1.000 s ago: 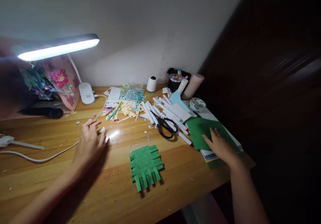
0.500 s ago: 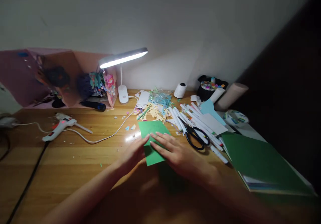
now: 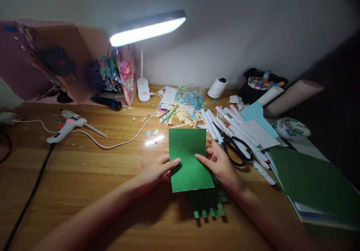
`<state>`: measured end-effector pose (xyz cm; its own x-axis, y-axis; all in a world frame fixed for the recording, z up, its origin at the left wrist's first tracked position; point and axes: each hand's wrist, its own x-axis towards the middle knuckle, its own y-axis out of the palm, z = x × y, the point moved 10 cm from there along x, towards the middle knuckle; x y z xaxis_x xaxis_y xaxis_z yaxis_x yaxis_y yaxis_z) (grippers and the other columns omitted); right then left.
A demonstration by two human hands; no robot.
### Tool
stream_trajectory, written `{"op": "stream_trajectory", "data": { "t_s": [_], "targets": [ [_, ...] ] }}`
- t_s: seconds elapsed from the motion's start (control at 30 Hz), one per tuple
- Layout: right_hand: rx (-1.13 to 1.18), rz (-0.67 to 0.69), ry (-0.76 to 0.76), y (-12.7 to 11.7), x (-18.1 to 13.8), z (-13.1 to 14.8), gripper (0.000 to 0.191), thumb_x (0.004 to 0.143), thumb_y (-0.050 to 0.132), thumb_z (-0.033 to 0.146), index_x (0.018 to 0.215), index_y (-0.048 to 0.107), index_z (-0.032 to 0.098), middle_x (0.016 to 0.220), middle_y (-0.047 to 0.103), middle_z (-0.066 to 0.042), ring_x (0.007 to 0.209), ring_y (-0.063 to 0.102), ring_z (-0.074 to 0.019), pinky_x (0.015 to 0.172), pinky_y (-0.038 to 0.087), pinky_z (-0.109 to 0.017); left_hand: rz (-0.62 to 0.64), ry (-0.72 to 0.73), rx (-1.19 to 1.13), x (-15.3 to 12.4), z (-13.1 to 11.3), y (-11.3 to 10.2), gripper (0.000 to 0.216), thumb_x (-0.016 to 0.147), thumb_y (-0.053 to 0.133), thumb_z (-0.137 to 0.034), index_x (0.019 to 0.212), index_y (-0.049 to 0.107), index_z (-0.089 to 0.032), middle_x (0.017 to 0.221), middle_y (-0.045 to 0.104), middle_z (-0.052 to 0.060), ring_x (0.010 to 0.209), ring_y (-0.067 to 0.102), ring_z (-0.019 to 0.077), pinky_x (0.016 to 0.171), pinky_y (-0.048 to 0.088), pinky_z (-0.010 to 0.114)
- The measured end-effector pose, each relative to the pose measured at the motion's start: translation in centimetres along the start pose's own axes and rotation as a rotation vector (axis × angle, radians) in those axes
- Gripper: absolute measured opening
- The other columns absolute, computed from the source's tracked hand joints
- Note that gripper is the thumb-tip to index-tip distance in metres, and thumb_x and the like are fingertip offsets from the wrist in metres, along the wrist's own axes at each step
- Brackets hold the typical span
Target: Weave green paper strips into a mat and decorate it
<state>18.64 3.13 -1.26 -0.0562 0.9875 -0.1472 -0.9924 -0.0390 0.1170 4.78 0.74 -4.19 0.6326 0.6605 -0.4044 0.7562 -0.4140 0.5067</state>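
A sheet of green paper (image 3: 188, 149) is held up above the table between both hands. My left hand (image 3: 161, 168) pinches its left edge, thumb on the front and fingers behind. My right hand (image 3: 218, 161) grips the right edge the same way. Faint dark lines show near the sheet's lower left. Below it, partly in shadow, several green paper strips (image 3: 212, 210) lie on the wooden table (image 3: 135, 213). Black-handled scissors (image 3: 237, 151) rest on white markers (image 3: 209, 123) just right of my right hand.
A lit desk lamp (image 3: 149, 29) stands at the back, beside a pink box (image 3: 128, 78). At left lies a white glue gun (image 3: 66, 127) with a cord. Paper scraps (image 3: 185, 110), a thread spool (image 3: 218, 88), a tape roll (image 3: 292, 127) and dark green sheets (image 3: 315, 179) lie around.
The green paper, earlier pressed under both hands, is now raised upright and held by its two edges. My right hand has moved from its face to the right edge. The view has shifted closer.
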Motion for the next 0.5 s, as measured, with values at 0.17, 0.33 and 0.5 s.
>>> {"op": "stream_trajectory", "data": {
  "t_s": [0.17,0.33,0.5],
  "targets": [
    [-0.13,0.043,-0.124,-0.4,-0.3,1.5,0.016,0.08,0.066,0.029,0.093,0.073,0.024,0.111,0.07,-0.006,0.105,0.063,-0.0233,0.094,0.049,-0.043,-0.052,-0.012,-0.027,0.0,0.1,-0.5,0.037,0.075,0.07,-0.046,0.095,0.065,-0.015,0.079,0.065,0.004,0.067,0.061,0.0136,0.064,0.048,0.026],
    [-0.173,0.064,-0.355,-0.3,-1.3,3.7,0.016,0.078,0.067,0.018,0.086,0.075,0.03,0.117,0.067,-0.004,0.108,0.062,-0.0233,0.089,0.052,-0.039,-0.136,0.106,-0.068,-0.1,-1.6,-1.2,0.036,0.076,0.068,-0.05,0.093,0.066,-0.018,0.067,0.06,-0.001,0.059,0.056,0.0109,0.057,0.044,0.02],
    [-0.402,-0.103,-0.578,-0.9,-3.2,5.9,0.027,0.083,0.059,0.012,0.092,0.074,0.033,0.111,0.07,-0.001,0.101,0.066,-0.0194,0.088,0.053,-0.035,0.076,0.102,-0.261,-0.5,-1.7,1.8,0.061,0.078,0.056,-0.066,0.116,0.059,-0.018,0.107,0.065,0.01,0.1,0.061,0.0248,0.085,0.049,0.037]
  ]
}}
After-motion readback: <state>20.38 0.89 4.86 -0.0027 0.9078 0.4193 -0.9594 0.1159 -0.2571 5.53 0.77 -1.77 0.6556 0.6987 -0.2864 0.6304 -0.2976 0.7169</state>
